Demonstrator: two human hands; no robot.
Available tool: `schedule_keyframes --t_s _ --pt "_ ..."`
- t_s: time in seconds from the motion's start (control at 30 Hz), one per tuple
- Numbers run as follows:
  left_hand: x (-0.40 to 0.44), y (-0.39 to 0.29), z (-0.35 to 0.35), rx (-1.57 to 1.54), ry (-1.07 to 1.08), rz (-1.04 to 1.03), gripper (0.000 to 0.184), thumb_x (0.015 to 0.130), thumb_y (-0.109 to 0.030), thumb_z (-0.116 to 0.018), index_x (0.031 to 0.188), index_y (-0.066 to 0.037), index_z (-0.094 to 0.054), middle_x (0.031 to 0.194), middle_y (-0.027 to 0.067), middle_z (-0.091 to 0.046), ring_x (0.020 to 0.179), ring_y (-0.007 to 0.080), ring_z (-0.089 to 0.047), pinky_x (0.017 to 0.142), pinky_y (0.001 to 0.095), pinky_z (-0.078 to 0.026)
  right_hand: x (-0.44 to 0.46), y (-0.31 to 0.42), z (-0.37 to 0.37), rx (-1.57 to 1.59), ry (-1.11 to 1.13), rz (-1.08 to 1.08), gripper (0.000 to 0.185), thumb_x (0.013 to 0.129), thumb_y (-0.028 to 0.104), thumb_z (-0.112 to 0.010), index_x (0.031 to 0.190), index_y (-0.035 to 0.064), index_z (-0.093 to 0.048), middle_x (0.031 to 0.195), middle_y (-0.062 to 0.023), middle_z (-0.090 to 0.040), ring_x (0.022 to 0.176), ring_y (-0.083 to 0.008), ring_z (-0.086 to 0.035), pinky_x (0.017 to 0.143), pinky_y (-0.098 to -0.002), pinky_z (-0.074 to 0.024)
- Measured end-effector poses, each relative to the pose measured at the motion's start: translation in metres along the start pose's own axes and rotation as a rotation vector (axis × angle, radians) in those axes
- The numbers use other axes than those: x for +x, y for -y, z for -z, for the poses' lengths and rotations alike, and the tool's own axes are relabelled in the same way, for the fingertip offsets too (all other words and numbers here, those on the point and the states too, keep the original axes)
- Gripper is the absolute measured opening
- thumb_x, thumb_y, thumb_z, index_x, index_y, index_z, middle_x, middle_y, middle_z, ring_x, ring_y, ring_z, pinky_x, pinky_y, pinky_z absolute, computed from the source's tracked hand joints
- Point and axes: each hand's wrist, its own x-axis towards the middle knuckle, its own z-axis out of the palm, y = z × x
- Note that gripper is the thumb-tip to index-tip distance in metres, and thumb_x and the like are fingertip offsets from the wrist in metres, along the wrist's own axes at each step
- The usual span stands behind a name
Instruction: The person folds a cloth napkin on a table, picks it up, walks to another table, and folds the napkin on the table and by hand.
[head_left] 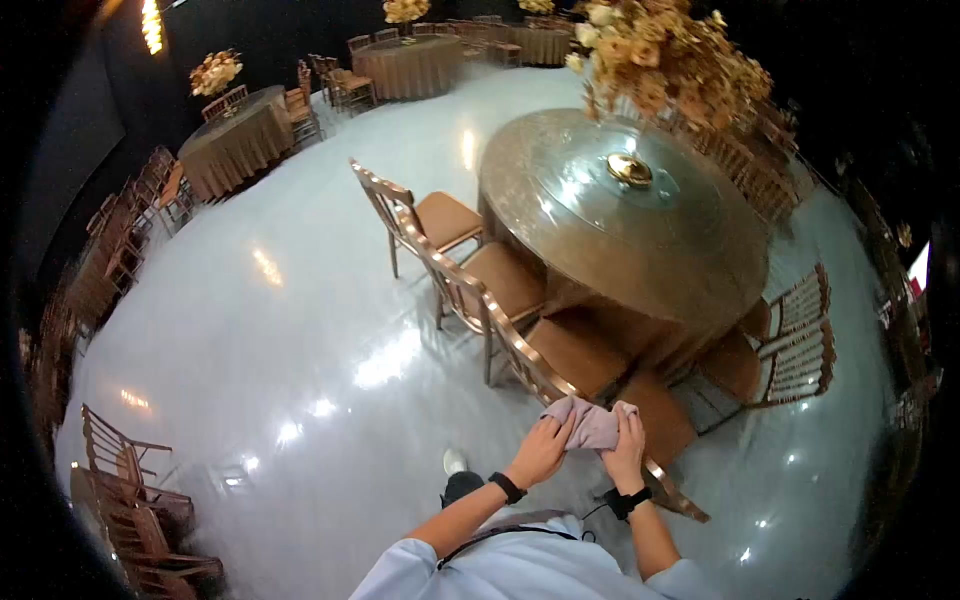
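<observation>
Both of my hands grip a folded pinkish cloth [592, 424] in front of my body. My left hand [541, 448] has its fingers closed on the cloth's left end. On the other end, my right hand [625, 450] pinches it with the thumb and fingers. Just beyond the cloth, and partly hidden by it and my hands, stands a wooden chair [525, 355] with a brown seat. More chairs of this kind ring a round table [640, 255] with a brownish cloth and a glass top.
A tall flower arrangement [665, 60] rises from a gold base [629, 170] on the table. Stacked or grouped chairs [135, 500] stand at the lower left. Other draped tables [235, 140] with chairs line the far side. The pale floor [250, 330] is glossy and reflects lights.
</observation>
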Motion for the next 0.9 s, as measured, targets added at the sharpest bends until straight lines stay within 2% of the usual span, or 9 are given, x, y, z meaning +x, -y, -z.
schedule_keyframes --t_s 0.1,0.17,0.27,0.33,0.5,0.6,0.7,0.77,0.9 --pt "-0.004 0.051 0.026 0.062 0.155 0.111 0.074 0.075 -0.012 -0.064 0.142 0.004 -0.035 0.125 0.0208 -0.047 0.114 0.0382 -0.046 0.099 0.0471 -0.037 0.039 0.053 -0.028 -0.012 0.052 0.037 0.08 0.062 0.0 -0.063 0.14 0.0022 -0.041 0.118 -0.0222 -0.049 0.117 -0.0427 -0.043 0.104 -0.049 -0.0324" --pt "0.002 0.09 0.046 -0.02 0.192 0.156 0.062 0.078 -0.003 -0.056 0.137 0.008 -0.039 0.135 0.026 -0.042 0.123 0.0432 -0.043 0.105 0.0474 -0.035 0.061 0.078 -0.061 -0.011 0.052 0.054 0.082 0.061 -0.003 -0.061 0.14 0.0009 -0.04 0.108 -0.0204 -0.048 0.111 -0.0428 -0.043 0.105 -0.05 -0.0302" --pt "0.0 0.139 0.067 -0.13 0.129 0.224 0.052 0.082 -0.001 -0.052 0.132 0.01 -0.041 0.131 0.0293 -0.045 0.118 0.0454 -0.047 0.103 0.0459 -0.039 0.098 0.121 -0.086 0.062 0.134 0.083 0.082 0.062 0.0 -0.065 0.14 0.0021 -0.04 0.115 -0.0202 -0.049 0.115 -0.0409 -0.044 0.108 -0.0501 -0.0266" --pt "-0.006 0.164 0.08 -0.153 0.131 0.274 0.05 0.083 -0.002 -0.052 0.13 0.01 -0.043 0.13 0.0294 -0.046 0.117 0.0452 -0.048 0.102 0.0456 -0.04 0.12 0.144 -0.099 0.039 0.047 0.175 0.079 0.064 -0.002 -0.063 0.14 0.0046 -0.042 0.115 -0.0212 -0.048 0.115 -0.0421 -0.043 0.107 -0.0514 -0.0269" --pt "0.006 0.203 0.133 -0.235 0.192 0.388 0.046 0.084 -0.006 -0.053 0.128 0.005 -0.047 0.127 0.0285 -0.051 0.115 0.0436 -0.051 0.099 0.045 -0.043 0.168 0.177 -0.141 0.234 0.134 0.072 0.078 0.066 -0.002 -0.062 0.141 0.0114 -0.045 0.125 -0.0238 -0.044 0.123 -0.0453 -0.037 0.109 -0.0536 -0.024" --pt "0.024 0.219 0.165 -0.338 0.121 0.517 0.023 0.085 -0.012 -0.056 0.104 0.0 -0.057 0.103 0.0247 -0.061 0.097 0.045 -0.056 0.084 0.0482 -0.047 0.2 0.204 -0.16 0.176 0.06 0.04 0.076 0.065 -0.003 -0.062 0.138 0.0156 -0.05 0.124 -0.0268 -0.043 0.122 -0.0487 -0.037 0.11 -0.051 -0.0252" --pt "0.045 0.246 0.181 -0.427 0.072 0.622 0.024 0.084 -0.013 -0.057 0.104 0.0 -0.059 0.103 0.0252 -0.061 0.097 0.0444 -0.056 0.083 0.047 -0.047 0.24 0.23 -0.168 0.25 0.086 -0.023 0.072 0.065 -0.002 -0.063 0.135 0.0132 -0.052 0.124 -0.0287 -0.042 0.122 -0.0484 -0.038 0.107 -0.0507 -0.0293" --pt "0.053 0.279 0.179 -0.386 0.08 0.581 0.027 0.083 -0.014 -0.058 0.107 -0.002 -0.06 0.102 0.0241 -0.062 0.094 0.0432 -0.058 0.081 0.0451 -0.048 0.263 0.234 -0.188 0.318 0.015 -0.001 0.067 0.065 0.001 -0.064 0.13 0.0118 -0.055 0.121 -0.027 -0.044 0.119 -0.0473 -0.04 0.104 -0.0499 -0.0321" --pt "0.073 0.344 0.218 -0.317 0.149 0.547 0.032 0.079 -0.012 -0.057 0.11 -0.003 -0.062 0.099 0.0233 -0.064 0.091 0.0413 -0.061 0.078 0.0438 -0.05 0.31 0.267 -0.212 0.316 0.166 0.001 0.054 0.065 0.005 -0.065 0.119 0.0068 -0.061 0.118 -0.0237 -0.046 0.115 -0.0454 -0.042 0.1 -0.0497 -0.0346"
